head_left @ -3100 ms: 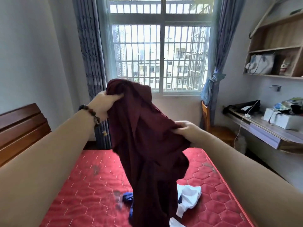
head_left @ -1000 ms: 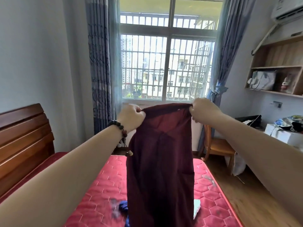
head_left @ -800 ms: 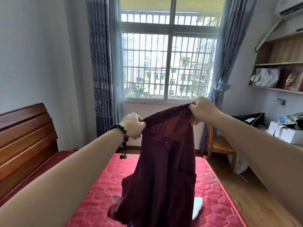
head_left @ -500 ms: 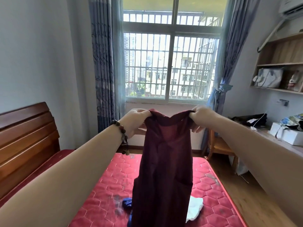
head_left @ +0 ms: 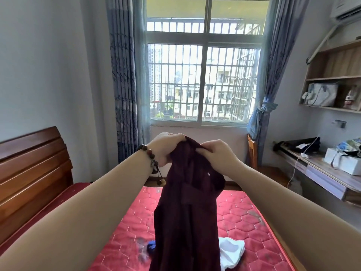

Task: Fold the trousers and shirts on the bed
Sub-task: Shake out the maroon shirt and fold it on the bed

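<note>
A dark maroon shirt with small pale buttons hangs in the air over the bed, bunched at its top edge. My left hand, with a bead bracelet on the wrist, grips that top edge on the left. My right hand pinches the same edge right beside it, the two hands almost touching. Below the shirt, on the red quilted mattress, lie a crumpled white garment and a blue garment, both partly hidden by the hanging cloth.
A wooden headboard runs along the left. A barred window with grey-blue curtains is straight ahead. On the right stand a wooden chair, a cluttered desk and wall shelves.
My hands have come close together and dropped lower, gathering the shirt's top edge into a bunch. Earlier they held it stretched wide apart at the two corners.
</note>
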